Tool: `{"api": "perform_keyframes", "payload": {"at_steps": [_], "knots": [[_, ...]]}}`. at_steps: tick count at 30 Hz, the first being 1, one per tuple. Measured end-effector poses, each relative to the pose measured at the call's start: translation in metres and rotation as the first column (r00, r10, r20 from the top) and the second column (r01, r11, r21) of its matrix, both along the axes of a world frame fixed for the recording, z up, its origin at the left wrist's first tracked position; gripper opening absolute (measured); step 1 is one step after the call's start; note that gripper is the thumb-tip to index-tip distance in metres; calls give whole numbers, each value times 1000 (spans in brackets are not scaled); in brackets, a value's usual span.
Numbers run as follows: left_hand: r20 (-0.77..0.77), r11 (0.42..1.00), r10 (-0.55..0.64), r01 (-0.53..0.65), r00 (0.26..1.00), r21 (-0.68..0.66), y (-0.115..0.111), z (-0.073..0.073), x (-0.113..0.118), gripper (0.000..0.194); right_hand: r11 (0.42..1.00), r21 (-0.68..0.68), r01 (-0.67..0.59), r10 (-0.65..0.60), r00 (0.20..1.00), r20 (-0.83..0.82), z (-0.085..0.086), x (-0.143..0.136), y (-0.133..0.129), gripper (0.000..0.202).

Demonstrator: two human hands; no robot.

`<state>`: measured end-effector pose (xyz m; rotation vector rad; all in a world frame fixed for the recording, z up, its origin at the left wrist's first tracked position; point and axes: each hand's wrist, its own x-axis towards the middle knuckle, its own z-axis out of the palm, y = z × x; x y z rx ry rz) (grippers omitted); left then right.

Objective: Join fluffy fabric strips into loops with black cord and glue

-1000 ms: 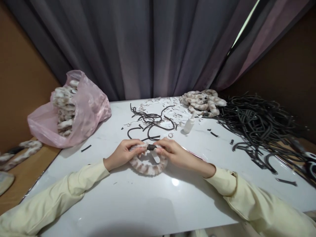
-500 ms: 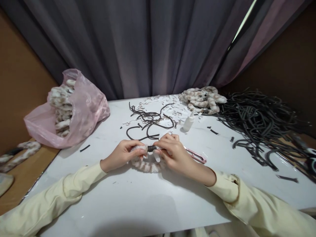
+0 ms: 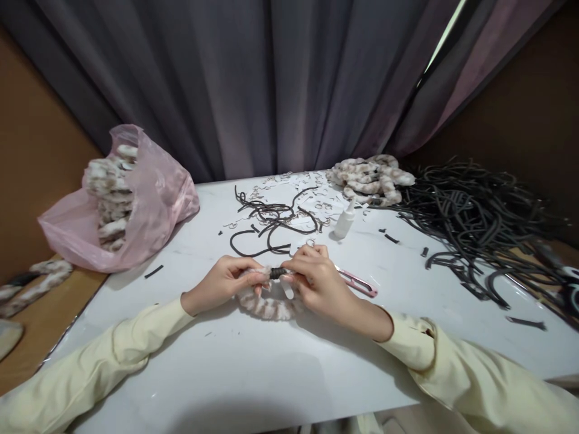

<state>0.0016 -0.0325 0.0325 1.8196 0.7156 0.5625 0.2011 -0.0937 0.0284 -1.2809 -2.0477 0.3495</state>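
Note:
A fluffy white-and-brown ring (image 3: 268, 307) is held between both hands just above the white table. My left hand (image 3: 225, 282) pinches the ring's plush end, left of a short dark ribbed cord section (image 3: 277, 273). On the other side of that section, my right hand (image 3: 319, 280) has its fingers and thumb closed on the ring. A small white tag (image 3: 286, 287) hangs below the dark section, beside my right thumb. Beyond my right hand lies a pink cutter (image 3: 359, 283), partly hidden by the hand.
A pink plastic bag (image 3: 167, 211) of plush pieces stands at left. Loose black cords (image 3: 271, 226), paper scraps, and a white squeeze bottle (image 3: 345, 222) lie ahead. Plush rings (image 3: 371, 181) and a large black cord heap (image 3: 479, 211) fill the back right.
Both hands keep their grip on the plush ring, almost unmoved. The whole view has shifted slightly.

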Motion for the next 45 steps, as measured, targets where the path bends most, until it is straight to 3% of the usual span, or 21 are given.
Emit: {"api": "perform_keyframes", "payload": {"at_steps": [9,12,14,17,20,22,23,25,28,33,38,40,43,45], "knots": [[-13,1000,-17,17,1000,25,-1,-2,1,22,990,142,15,-22,999,47,-6,-4,-4,17],[-19,969,-48,51,999,240,0,-2,-1,20,969,247,2,-22,997,79,-5,-2,-4,17],[-11,844,-67,63,998,532,3,-1,-4,17,974,226,-10,-7,997,74,0,2,-3,18],[-20,517,-146,94,989,851,8,3,-9,19,999,-9,-44,44,999,10,12,11,1,17],[-95,250,-232,154,968,956,10,12,-12,28,935,-297,-195,164,979,-124,23,18,5,22],[-152,136,-265,193,952,972,8,19,-12,33,861,-399,-316,250,945,-209,28,20,6,24],[-172,108,-275,209,946,972,6,22,-12,35,833,-426,-352,276,933,-232,29,20,6,24],[-195,97,-279,229,940,969,4,27,-12,37,823,-433,-367,284,927,-246,29,20,5,21],[-205,76,-269,233,941,969,1,28,-11,42,856,-384,-345,255,929,-267,27,19,3,22],[-180,104,-235,209,955,972,2,24,-9,46,890,-348,-293,188,933,-306,22,18,3,23],[-144,84,-211,165,967,983,-1,15,-10,43,894,-338,-295,168,918,-359,23,13,-2,31],[-132,114,-215,159,968,981,-2,12,-10,43,907,-325,-267,143,922,-360,25,10,-5,33],[-109,209,-217,155,970,966,-2,9,-10,43,920,-316,-232,109,926,-360,26,7,-7,32],[-117,298,-184,169,976,940,0,10,-9,41,876,-407,-258,55,892,-448,25,7,-5,31]]}}
